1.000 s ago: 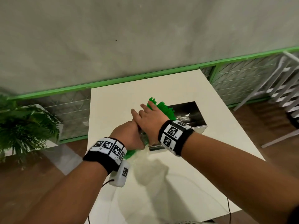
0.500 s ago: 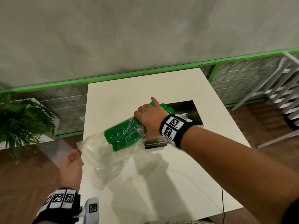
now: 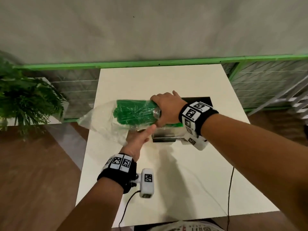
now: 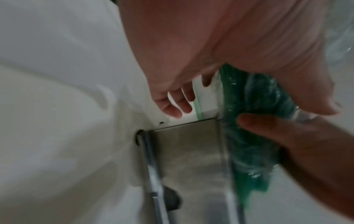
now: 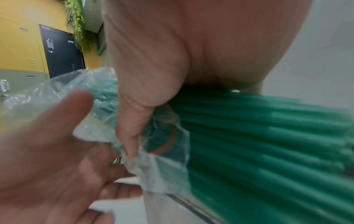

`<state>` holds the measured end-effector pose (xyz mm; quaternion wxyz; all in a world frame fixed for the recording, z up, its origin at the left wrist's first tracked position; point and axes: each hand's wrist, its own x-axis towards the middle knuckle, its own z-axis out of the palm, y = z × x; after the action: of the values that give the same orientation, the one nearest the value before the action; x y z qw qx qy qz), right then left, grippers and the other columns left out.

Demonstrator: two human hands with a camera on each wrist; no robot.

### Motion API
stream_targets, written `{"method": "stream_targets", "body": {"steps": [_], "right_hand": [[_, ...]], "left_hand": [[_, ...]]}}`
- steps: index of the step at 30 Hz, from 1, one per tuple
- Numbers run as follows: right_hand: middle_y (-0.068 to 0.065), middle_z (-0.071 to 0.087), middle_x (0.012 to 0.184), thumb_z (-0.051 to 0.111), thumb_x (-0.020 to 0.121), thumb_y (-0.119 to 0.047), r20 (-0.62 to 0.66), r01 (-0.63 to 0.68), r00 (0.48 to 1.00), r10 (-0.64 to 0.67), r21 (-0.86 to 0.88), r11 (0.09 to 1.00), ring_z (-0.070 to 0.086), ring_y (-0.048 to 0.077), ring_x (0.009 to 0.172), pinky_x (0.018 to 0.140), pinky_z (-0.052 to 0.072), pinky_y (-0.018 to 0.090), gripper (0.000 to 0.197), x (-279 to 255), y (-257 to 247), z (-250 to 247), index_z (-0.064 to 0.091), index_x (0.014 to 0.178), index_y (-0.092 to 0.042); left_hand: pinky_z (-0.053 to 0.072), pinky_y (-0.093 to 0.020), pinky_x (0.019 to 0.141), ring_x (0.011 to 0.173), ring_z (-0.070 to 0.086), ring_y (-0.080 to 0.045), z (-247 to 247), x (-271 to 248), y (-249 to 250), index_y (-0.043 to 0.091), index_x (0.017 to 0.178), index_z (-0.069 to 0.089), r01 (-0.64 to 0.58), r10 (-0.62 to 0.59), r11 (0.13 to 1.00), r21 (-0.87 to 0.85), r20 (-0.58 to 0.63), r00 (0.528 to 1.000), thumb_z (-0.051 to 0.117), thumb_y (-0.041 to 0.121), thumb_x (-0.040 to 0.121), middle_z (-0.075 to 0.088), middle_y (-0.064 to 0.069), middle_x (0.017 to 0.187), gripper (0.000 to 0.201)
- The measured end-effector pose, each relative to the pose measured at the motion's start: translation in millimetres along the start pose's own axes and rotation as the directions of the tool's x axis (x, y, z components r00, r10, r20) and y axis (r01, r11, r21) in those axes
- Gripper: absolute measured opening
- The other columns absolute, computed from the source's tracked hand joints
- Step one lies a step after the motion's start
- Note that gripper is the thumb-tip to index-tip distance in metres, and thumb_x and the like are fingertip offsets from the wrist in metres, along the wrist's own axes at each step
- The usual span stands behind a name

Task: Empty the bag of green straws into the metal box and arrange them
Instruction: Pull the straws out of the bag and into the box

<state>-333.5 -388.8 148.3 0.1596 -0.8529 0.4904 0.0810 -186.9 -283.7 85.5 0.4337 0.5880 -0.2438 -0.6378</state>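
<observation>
A clear plastic bag (image 3: 100,117) with green straws (image 3: 133,112) inside lies level above the white table, closed end to the left. My right hand (image 3: 166,110) grips it at the mouth, thumb (image 5: 134,128) curled round plastic and straws. An orange band (image 5: 169,144) rings the bundle. Bare straw ends (image 5: 268,144) stick out to the right over the metal box (image 3: 164,136). My left hand (image 3: 140,139) is under the bag with straight fingers, its thumb (image 4: 268,128) touching the plastic. My right hand and wrist hide most of the box's inside.
The box stands mid-table on the white table (image 3: 166,189), whose left edge runs close beside my left arm. A potted plant (image 3: 25,100) stands at the left. A green rail (image 3: 150,65) and wall lie behind, white chair frames (image 3: 296,97) at the right.
My left hand had pulled away to the lower left; it is now back up under the bag next to my right hand. The bag has swung level, pointing left.
</observation>
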Motion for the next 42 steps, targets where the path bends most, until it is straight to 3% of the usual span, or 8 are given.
{"method": "stream_targets", "body": {"steps": [6,10,17,21,29,35,39,42], "right_hand": [[-0.005,0.068,0.107,0.089,0.059,-0.053,0.072,-0.036,0.997,0.016,0.284,0.958,0.065,0.023,0.095,0.09,0.054,0.046,0.077,3.4,10.1,-9.0,0.051,0.119,-0.023],[-0.005,0.069,0.116,0.092,0.06,-0.047,0.073,-0.037,0.997,0.011,0.373,0.927,0.066,0.021,0.101,0.095,0.053,0.042,0.084,2.0,15.9,-12.1,0.051,0.13,-0.023],[-0.01,0.067,0.112,0.092,0.061,-0.042,0.005,-0.007,1.0,0.005,0.46,0.888,0.066,0.017,0.098,0.09,0.056,0.038,0.082,5.4,20.3,-15.4,0.051,0.13,-0.026],[-0.007,0.065,0.119,0.093,0.062,-0.034,-0.113,0.031,0.993,0.041,0.574,0.818,0.065,0.016,0.105,0.093,0.055,0.035,0.086,5.9,24.2,-22.9,0.048,0.136,-0.025],[-0.011,0.064,0.121,0.093,0.064,-0.035,-0.227,0.029,0.956,0.186,0.703,0.71,0.064,0.01,0.108,0.095,0.052,0.026,0.089,3.3,39.6,-17.3,0.047,0.14,-0.028],[-0.009,0.063,0.126,0.091,0.064,-0.039,-0.203,-0.015,0.956,0.211,0.685,0.729,0.063,0.011,0.111,0.097,0.052,0.028,0.089,-0.9,47.4,11.3,0.046,0.14,-0.027],[-0.005,0.064,0.127,0.09,0.062,-0.046,-0.171,-0.045,0.964,0.204,0.652,0.757,0.063,0.015,0.111,0.1,0.052,0.035,0.093,-2.3,49.5,17.1,0.045,0.141,-0.026],[-0.001,0.064,0.127,0.089,0.068,-0.041,-0.162,-0.043,0.971,0.176,0.606,0.794,0.062,0.017,0.11,0.096,0.05,0.029,0.089,-3.8,50.7,15.0,0.044,0.142,-0.022]], "left_hand": [[0.038,-0.045,0.112,0.115,0.062,-0.013,27.8,-2.0,44.8,0.034,0.083,0.081,-0.145,0.152,0.973,-0.179,0.031,0.988,0.081,0.042,0.062,0.078,0.015,0.099,0.022],[0.038,-0.046,0.114,0.123,0.062,-0.022,36.1,2.1,51.7,0.042,0.077,0.082,-0.164,0.176,0.972,-0.171,0.056,0.983,0.091,0.054,0.043,0.079,0.013,0.096,0.037],[0.035,-0.056,0.117,0.118,0.064,-0.028,45.0,14.0,68.3,0.026,0.076,0.083,-0.18,0.188,0.963,-0.201,0.023,0.982,0.084,0.025,0.074,0.08,0.002,0.094,0.003],[0.049,-0.046,0.104,0.109,0.071,-0.029,52.4,23.3,87.5,0.014,0.108,0.074,-0.258,0.27,0.934,-0.247,0.017,0.963,0.084,0.018,0.068,0.078,-0.007,0.106,0.042],[0.045,-0.054,0.111,0.11,0.071,-0.025,74.5,34.8,112.7,0.024,0.085,0.08,-0.304,0.319,0.946,-0.111,0.15,0.936,0.085,0.006,0.073,0.08,0.001,0.099,0.022],[0.05,-0.053,0.106,0.109,0.073,-0.024,74.2,47.0,91.5,0.015,0.112,0.074,-0.261,0.264,0.965,-0.039,0.185,0.947,0.089,0.011,0.068,0.078,-0.005,0.11,0.047],[0.053,-0.056,0.101,0.106,0.074,-0.029,70.7,53.5,80.0,0.016,0.104,0.076,-0.278,0.278,0.96,-0.025,0.169,0.945,0.088,0.005,0.071,0.078,-0.009,0.109,0.037],[0.054,-0.046,0.097,0.109,0.072,-0.027,68.2,58.2,73.9,0.013,0.119,0.072,-0.239,0.232,0.971,0.011,0.186,0.955,0.094,0.024,0.064,0.076,-0.009,0.115,0.061]]}}
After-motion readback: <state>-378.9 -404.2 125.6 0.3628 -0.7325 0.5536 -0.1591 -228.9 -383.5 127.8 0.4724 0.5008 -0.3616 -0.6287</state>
